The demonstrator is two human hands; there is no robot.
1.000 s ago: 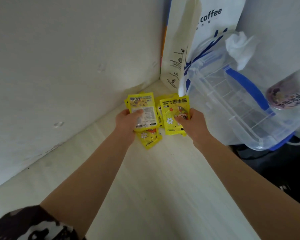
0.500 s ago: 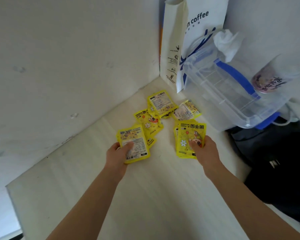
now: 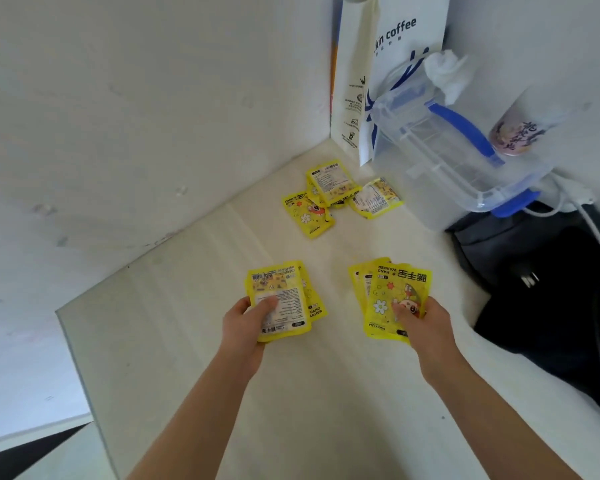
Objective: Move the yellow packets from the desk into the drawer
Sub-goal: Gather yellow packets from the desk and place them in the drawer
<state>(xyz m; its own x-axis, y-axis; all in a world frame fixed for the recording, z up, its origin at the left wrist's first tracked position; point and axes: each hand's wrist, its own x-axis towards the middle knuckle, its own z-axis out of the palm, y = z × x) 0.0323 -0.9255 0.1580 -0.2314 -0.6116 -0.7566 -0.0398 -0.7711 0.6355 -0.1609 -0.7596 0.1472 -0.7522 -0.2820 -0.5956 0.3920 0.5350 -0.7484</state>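
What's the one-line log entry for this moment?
left hand: holds yellow hand-warmer packets | right hand: holds second stack | loose packets on desk near corner | drawer: not in view

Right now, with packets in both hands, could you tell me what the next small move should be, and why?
Probably carry both handfuls off the desk toward the drawer, which is not in view. The left hand and right hand each already grip several yellow packets, so gathering the loose packets near the corner would likely be awkward.

Each hand, left hand (image 3: pixel 245 323) and right hand (image 3: pixel 426 327), grips yellow packets (image 3: pixel 394 289) above the desk (image 3: pixel 309 393).
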